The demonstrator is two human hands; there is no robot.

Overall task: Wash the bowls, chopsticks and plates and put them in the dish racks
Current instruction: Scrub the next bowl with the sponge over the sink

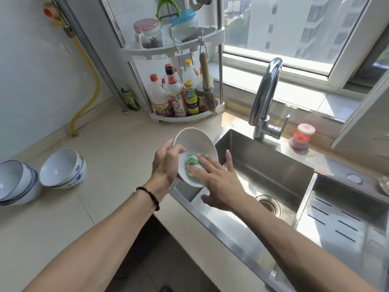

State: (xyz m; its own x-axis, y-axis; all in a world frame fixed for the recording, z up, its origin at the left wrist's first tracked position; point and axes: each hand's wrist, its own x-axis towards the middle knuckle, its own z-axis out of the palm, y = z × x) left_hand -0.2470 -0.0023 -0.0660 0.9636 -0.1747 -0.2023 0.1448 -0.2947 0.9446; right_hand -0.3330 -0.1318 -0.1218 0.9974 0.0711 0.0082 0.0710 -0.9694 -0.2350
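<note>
Both hands (pixel 168 163) scrub white bowl (pixel 194 142) with green sponge (pixel 192 163).

Two hands are yours, left hand (pixel 166 163) and right hand (pixel 219 178), on one white bowl (pixel 195 142) and one green scrub pad (pixel 192 165) over one sink (pixel 263 165). At nine o'clock: two bowl stacks, a larger stack (pixel 16 182) and a smaller stack (pixel 63 167), bowls per stack unclear. At twelve o'clock: two jars, a pink-lidded jar (pixel 147 34) and a blue-lidded jar (pixel 185 26); bottles (pixel 174 95) too crowded to count; one whisk brush (pixel 207 87). At two o'clock: one tap (pixel 265 93), one dish brush (pixel 301 137).
</note>
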